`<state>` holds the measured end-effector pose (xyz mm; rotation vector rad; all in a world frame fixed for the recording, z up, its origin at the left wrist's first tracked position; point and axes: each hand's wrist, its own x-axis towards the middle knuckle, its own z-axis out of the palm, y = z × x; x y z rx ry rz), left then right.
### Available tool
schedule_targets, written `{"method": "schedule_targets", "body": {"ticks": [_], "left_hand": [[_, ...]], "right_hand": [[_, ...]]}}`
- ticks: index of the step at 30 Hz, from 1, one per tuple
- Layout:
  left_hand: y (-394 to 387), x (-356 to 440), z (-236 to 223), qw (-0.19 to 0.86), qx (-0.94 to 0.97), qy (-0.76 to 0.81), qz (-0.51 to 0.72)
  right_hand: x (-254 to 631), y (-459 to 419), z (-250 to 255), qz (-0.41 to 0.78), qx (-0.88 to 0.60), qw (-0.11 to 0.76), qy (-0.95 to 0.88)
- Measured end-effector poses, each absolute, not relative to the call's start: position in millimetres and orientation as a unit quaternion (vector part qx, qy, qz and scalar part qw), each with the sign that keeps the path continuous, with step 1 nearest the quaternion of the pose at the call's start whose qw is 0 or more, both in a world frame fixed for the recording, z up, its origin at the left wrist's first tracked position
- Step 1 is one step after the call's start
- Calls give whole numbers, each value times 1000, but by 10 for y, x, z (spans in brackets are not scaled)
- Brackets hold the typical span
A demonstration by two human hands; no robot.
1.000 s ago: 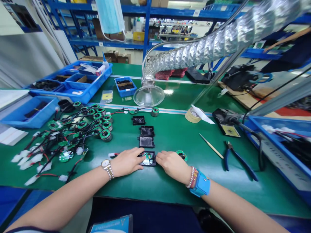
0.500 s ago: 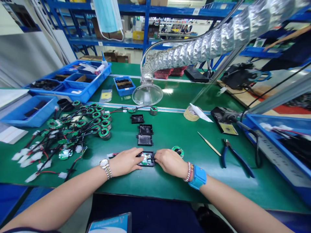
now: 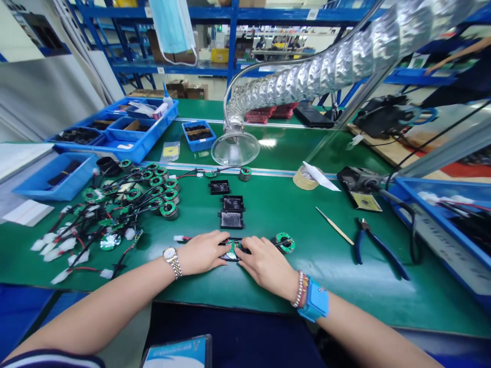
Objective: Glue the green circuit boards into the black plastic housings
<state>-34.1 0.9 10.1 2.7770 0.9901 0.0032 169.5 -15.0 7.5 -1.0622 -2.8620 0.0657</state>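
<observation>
My left hand and my right hand meet over a small black case with a green circuit board in it, on the green bench mat. Fingers of both hands press on the case and mostly cover it. Red and black wires run left from the case to a white plug. A green ring coil lies just right of my right hand's fingers. Three empty black cases lie in a row beyond the hands.
A heap of wired green coils fills the left. Blue parts trays stand behind it. A foil fume hose with clear funnel hangs at centre back. Tape roll, tweezers, blue pliers and a soldering stand lie right.
My right hand has slid left and now covers most of the case with the board. The left hand stays in place.
</observation>
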Motion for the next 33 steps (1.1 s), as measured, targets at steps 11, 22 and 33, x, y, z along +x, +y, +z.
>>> {"method": "schedule_targets", "body": {"ticks": [11,22,33], "left_hand": [[-5,-621,80,172,845,502,72],[19,-539,163,225,864,441,93],[-5,-487,100,72,912,405,1]], "right_hand": [[1685,-185,-69,71,-342,118,-929],[1685,-197,-83,72,-348,116,-927],[1529,-230,-15,66,-405,79,-909]]}}
